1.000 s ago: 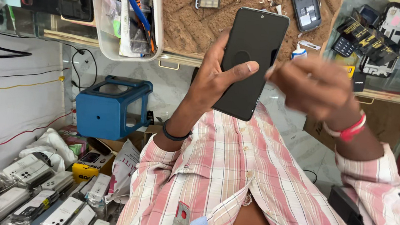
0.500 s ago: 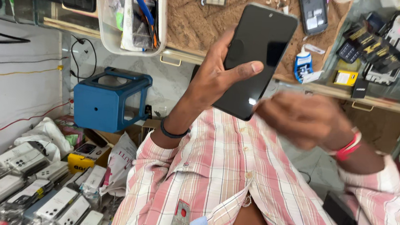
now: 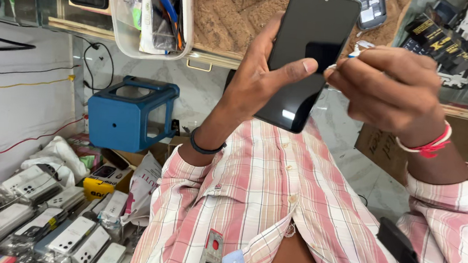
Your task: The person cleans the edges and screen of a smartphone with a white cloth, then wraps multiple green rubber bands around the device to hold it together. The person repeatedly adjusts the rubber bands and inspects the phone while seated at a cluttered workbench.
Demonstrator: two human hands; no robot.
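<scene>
I see the blue box on the floor, well apart from the work. My left hand holds the black smartphone up before the cork board, gripping its edges, thumb on the glass. It looks light, stiff, slick and fragile; edges are the safest hold. My right hand is pinched narrow on something small and white, beside the screen

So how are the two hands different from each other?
The left hand is spread around the black phone, its thumb lying across the dark screen; the right hand is curled up, fingertips pinched beside the phone's edge on something too small to tell. The left wrist wears a dark band; the right wrist wears a red and white band. Both come out of pink checked sleeves.
</scene>
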